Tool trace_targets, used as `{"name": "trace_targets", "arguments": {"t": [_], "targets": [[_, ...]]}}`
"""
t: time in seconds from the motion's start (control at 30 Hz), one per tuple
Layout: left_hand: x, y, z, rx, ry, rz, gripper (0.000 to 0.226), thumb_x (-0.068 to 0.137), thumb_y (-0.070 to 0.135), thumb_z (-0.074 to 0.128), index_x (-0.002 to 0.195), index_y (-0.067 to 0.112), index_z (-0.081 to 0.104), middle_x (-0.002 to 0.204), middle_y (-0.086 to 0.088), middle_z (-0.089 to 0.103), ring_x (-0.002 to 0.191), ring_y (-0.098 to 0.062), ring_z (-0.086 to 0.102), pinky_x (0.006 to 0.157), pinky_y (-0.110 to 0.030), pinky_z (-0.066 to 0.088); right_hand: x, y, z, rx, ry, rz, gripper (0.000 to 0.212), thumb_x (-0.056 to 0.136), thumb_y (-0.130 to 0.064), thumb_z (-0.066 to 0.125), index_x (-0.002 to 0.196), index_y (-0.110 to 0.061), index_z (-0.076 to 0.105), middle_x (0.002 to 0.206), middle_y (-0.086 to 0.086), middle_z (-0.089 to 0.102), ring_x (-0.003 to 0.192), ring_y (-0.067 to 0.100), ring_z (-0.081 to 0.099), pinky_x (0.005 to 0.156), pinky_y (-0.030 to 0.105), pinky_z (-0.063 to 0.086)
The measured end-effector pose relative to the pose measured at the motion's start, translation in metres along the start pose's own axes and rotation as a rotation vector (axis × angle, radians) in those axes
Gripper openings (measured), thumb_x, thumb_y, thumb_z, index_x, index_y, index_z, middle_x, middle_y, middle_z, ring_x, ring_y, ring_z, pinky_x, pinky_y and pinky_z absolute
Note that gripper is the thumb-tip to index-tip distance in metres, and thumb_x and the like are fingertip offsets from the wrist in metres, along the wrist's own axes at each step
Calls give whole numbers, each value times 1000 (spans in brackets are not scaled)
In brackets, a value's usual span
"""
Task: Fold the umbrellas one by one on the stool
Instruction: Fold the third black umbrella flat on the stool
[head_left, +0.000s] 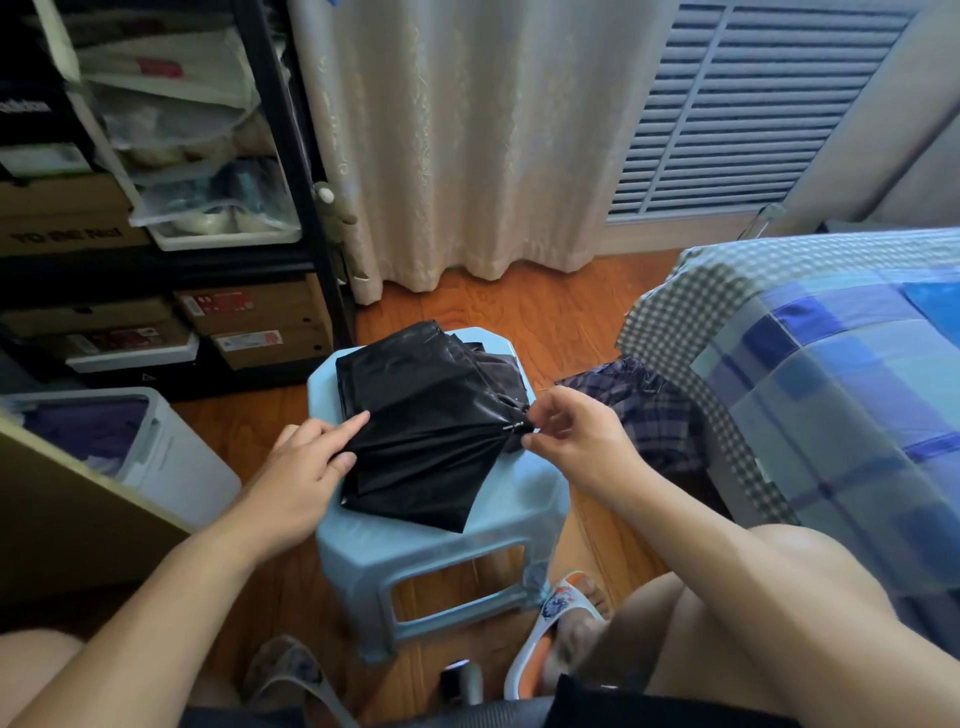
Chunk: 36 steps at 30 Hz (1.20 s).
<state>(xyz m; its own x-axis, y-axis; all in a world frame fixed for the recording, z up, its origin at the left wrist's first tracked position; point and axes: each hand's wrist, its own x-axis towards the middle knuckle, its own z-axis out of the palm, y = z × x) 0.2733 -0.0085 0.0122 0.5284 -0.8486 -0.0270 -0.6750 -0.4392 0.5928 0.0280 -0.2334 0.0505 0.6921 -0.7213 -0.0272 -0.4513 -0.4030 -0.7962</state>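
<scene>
Black umbrella (421, 421) lay collapsed across the blue stool (441, 540). Our left hand (306, 457) pinched a canopy pleat; our right hand (566, 436) pinched the tip. We judged the fabric light, limp, slippery, best held at the ribs.

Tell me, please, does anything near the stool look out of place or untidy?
Yes. A plaid cloth item lies crumpled on the wooden floor between the blue stool and the bed, instead of on the stool. The black umbrella on the stool is only loosely gathered.
</scene>
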Motion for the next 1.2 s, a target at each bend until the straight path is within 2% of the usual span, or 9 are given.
{"name": "trace_targets", "arguments": {"t": [0.1, 0.33, 0.47, 0.6, 0.7, 0.87, 1.0, 1.1, 1.2], "targets": [[-2, -1, 2, 4, 15, 8, 52, 106, 21, 50, 155, 35, 38, 109, 7, 50, 99, -7, 34, 97, -24, 26, -4, -2, 4, -5, 14, -28, 26, 84, -8, 81, 93, -26, 66, 87, -5, 67, 81, 16, 65, 77, 32, 56], [-2, -2, 5, 7, 37, 9, 52, 106, 22, 49, 154, 38, 38, 108, 9, 49, 103, -10, 35, 99, -27, 29, -11, 5, 19, -101, -33, -48, 30, 86, -7, 80, 76, -34, 70, 80, -5, 59, 74, 9, 55, 71, 24, 44], [-3, -2, 5, 1, 42, 16, 52, 106, 22, 49, 155, 36, 37, 109, 9, 49, 102, -8, 34, 99, -25, 27, -9, 2, 14, 151, 55, 78, 34, 90, -4, 76, 95, -37, 74, 85, -2, 58, 69, 11, 51, 66, 19, 42], [-4, -2, 11, 20, 83, 58, 54, 104, 17, 55, 154, 30, 42, 107, 8, 49, 102, -11, 35, 100, -25, 27, -3, -2, 11, 102, 54, 88, 34, 85, -9, 82, 87, -41, 71, 86, -5, 55, 72, 13, 50, 67, 24, 42], [-8, -2, 15, 31, 129, 94, 54, 101, 13, 59, 152, 27, 46, 106, 8, 48, 101, -11, 35, 102, -31, 33, -1, -6, 17, -25, 99, 14, 29, 81, -8, 84, 75, -30, 66, 80, -6, 55, 72, 12, 52, 69, 27, 44], [-14, 3, 24, 121, 238, 155, 56, 94, 5, 68, 147, 17, 55, 104, -3, 55, 99, -24, 46, 91, -44, 47, 3, -11, 10, 231, 179, 63, 36, 76, -2, 87, 62, -22, 61, 77, 3, 59, 71, 16, 53, 67, 30, 45], [-11, 1, 26, 158, 251, 157, 57, 95, 7, 67, 149, 18, 53, 105, -7, 57, 100, -29, 49, 89, -47, 48, -5, -15, 9, -59, 291, -154, 41, 77, -6, 88, 64, -21, 52, 81, 4, 55, 69, 24, 55, 61, 39, 49], [-11, 1, 26, 135, 236, 134, 56, 98, 11, 64, 151, 20, 50, 108, -6, 57, 103, -26, 46, 94, -46, 45, -8, -15, 9, -91, 283, -179, 37, 82, -9, 85, 68, -20, 53, 80, -1, 55, 67, 14, 55, 59, 29, 45], [-11, 2, 26, 107, 230, 111, 55, 100, 13, 61, 152, 23, 48, 110, -2, 55, 105, -22, 44, 98, -43, 42, -7, -16, 6, 81, 194, 34, 25, 87, -11, 81, 78, -20, 61, 76, -4, 63, 64, 3, 56, 59, 15, 46]]}}
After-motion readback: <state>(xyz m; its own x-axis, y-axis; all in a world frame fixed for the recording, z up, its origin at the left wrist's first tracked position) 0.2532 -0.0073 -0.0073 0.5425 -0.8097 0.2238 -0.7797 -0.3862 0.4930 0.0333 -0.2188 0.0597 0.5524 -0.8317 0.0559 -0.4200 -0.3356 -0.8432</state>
